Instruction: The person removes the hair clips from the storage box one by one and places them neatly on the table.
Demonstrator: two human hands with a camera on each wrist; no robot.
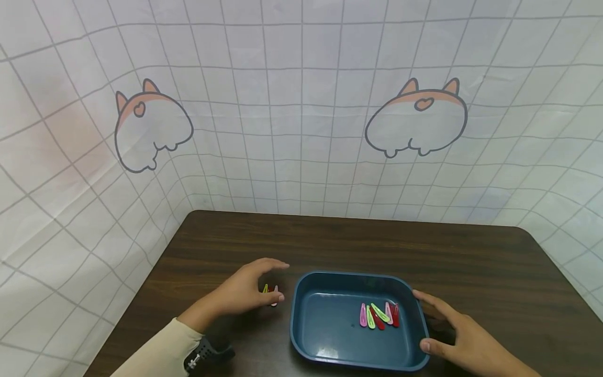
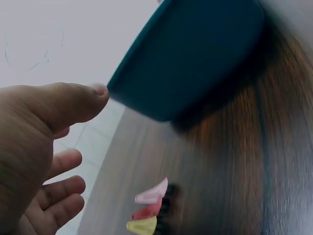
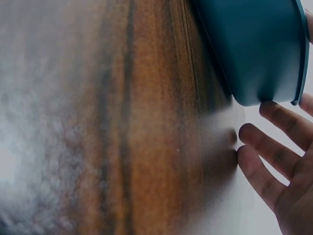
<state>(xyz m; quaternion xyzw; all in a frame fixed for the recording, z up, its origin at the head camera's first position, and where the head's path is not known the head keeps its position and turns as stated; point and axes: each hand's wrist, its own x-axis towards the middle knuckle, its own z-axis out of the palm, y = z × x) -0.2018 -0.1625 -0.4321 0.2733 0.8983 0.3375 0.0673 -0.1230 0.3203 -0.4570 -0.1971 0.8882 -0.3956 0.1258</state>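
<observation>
A blue rectangular tray (image 1: 330, 361) sits on the table, with several snap hair clips (image 1: 369, 316) in pink, green and red lying in its right half. My left hand (image 1: 242, 288) is spread left of the tray, thumb and fingers apart, holding nothing. Just by it on the table are a pink clip (image 2: 152, 193), a red clip (image 2: 147, 210) and a yellow clip (image 2: 143, 225), partly hidden by the hand in the head view. At the tray's right side is my right hand (image 1: 464, 335), its fingertips touching the wall and its fingers loosely extended.
The dark wooden table (image 1: 358, 235) has rounded far corners. Behind and beside it hangs a white grid-patterned cloth (image 1: 282, 131) with cartoon drawings. A black watch (image 1: 202, 356) is on the left wrist, over a cream sleeve (image 1: 157, 351).
</observation>
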